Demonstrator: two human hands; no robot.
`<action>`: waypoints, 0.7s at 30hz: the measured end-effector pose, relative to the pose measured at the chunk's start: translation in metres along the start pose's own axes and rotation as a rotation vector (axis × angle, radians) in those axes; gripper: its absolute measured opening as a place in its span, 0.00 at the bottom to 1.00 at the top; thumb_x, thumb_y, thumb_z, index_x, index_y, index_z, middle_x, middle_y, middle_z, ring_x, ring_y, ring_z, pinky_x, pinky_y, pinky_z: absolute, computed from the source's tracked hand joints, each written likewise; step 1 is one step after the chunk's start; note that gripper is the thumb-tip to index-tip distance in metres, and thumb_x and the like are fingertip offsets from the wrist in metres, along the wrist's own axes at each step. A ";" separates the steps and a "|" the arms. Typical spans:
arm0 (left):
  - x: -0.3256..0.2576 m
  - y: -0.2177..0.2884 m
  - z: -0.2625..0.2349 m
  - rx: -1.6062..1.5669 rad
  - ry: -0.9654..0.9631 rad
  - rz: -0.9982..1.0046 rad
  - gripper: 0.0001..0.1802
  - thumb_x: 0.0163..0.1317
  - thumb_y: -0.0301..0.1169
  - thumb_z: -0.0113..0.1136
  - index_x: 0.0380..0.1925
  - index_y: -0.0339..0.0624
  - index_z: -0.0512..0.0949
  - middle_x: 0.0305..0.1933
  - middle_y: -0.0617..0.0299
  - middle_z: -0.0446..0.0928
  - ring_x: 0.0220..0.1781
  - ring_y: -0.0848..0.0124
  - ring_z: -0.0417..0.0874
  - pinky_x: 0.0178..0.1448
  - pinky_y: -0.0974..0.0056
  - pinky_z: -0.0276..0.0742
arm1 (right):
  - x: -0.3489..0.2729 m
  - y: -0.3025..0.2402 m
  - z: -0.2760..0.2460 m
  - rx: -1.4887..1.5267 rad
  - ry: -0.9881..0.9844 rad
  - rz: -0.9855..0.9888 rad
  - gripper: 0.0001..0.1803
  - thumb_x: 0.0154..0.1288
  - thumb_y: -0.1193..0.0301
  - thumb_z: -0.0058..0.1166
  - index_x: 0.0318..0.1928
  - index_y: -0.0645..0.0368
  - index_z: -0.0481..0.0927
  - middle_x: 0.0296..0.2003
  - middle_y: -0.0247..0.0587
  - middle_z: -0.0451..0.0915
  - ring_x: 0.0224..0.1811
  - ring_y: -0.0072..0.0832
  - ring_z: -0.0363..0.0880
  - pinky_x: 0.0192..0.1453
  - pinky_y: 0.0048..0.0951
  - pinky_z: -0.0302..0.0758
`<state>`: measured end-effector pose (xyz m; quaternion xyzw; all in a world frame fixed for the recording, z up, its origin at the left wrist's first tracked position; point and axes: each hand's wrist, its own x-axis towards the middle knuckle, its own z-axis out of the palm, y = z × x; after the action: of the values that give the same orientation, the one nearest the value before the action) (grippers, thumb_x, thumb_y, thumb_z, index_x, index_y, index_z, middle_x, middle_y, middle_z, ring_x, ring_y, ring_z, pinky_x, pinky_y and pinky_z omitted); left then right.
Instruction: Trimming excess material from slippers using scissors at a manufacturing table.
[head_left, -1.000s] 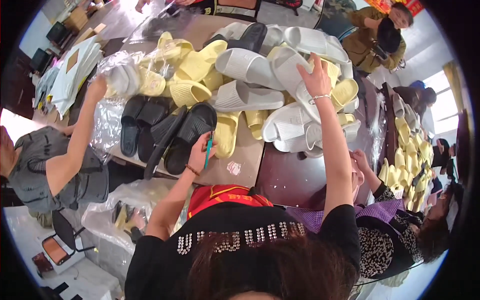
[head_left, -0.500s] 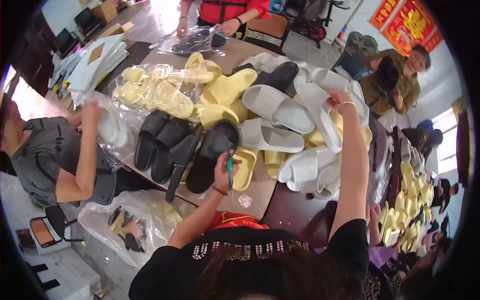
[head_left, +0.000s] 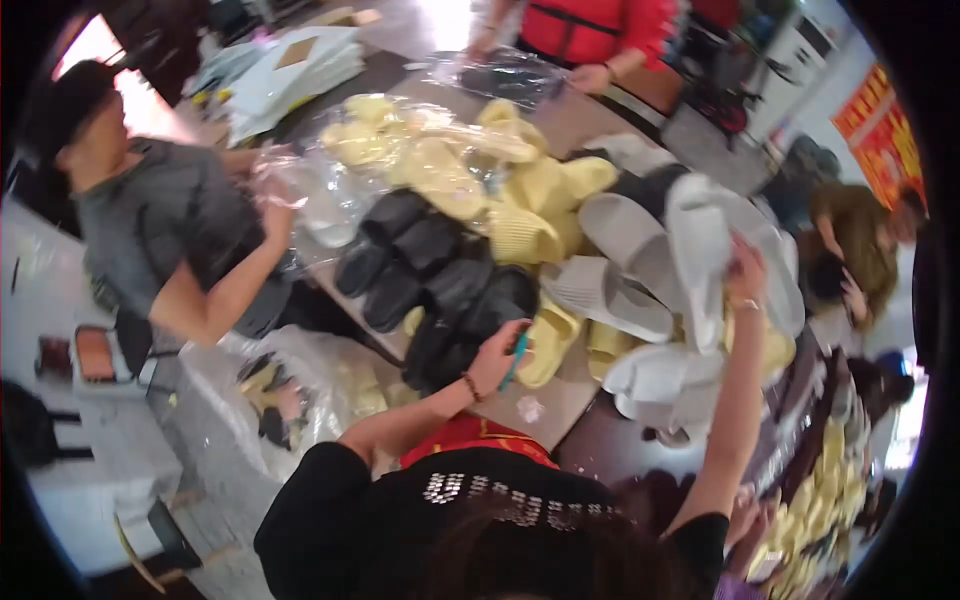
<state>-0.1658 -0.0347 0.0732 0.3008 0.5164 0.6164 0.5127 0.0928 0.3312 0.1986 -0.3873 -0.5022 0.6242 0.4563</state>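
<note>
My right hand (head_left: 747, 275) is well to the right of the black slippers (head_left: 430, 245), its fingers closed on the edge of a pale grey slipper (head_left: 697, 260). I have that slipper stood up on end, among the other grey ones to the right of the black slippers. My left hand (head_left: 492, 362) is at the near right edge of the black slippers, curled round a slim teal tool (head_left: 517, 358); I cannot tell whether my knuckles touch the nearest black sole. Just right of the black slippers lies a yellow slipper (head_left: 552, 345), and a ribbed grey slipper (head_left: 610, 300) rests a little farther right. White slippers (head_left: 660, 378) sit well to the right of them, below my right hand. Beyond the black slippers are yellow pairs in clear plastic (head_left: 430, 165). To their left, a co-worker (head_left: 195, 225) handles a clear bag (head_left: 325, 200) with something pale inside, too blurred to make out.
</note>
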 end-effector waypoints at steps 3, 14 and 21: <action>-0.016 0.008 -0.006 0.029 0.002 0.011 0.28 0.50 0.22 0.57 0.53 0.41 0.61 0.38 0.65 0.71 0.39 0.79 0.71 0.42 0.74 0.68 | -0.070 -0.037 0.046 0.092 0.070 -0.104 0.16 0.53 0.80 0.48 0.45 0.64 0.66 0.48 0.45 0.72 0.45 0.26 0.71 0.48 0.23 0.68; -0.069 -0.001 -0.010 0.021 0.076 0.047 0.28 0.48 0.24 0.59 0.51 0.40 0.64 0.36 0.63 0.72 0.40 0.78 0.72 0.45 0.73 0.68 | -0.265 -0.014 0.162 0.341 0.034 -0.204 0.18 0.60 0.76 0.42 0.51 0.61 0.61 0.52 0.43 0.68 0.49 0.28 0.69 0.54 0.31 0.66; -0.092 -0.005 -0.006 0.090 0.174 0.008 0.27 0.52 0.24 0.57 0.53 0.40 0.60 0.38 0.63 0.70 0.40 0.77 0.71 0.44 0.73 0.68 | -0.288 0.110 0.163 0.630 0.087 0.168 0.11 0.58 0.73 0.41 0.43 0.57 0.63 0.49 0.41 0.70 0.42 0.34 0.70 0.48 0.28 0.68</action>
<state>-0.1427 -0.1238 0.0814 0.2709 0.5849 0.6186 0.4492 0.0009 0.0022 0.1301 -0.2934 -0.2305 0.7673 0.5216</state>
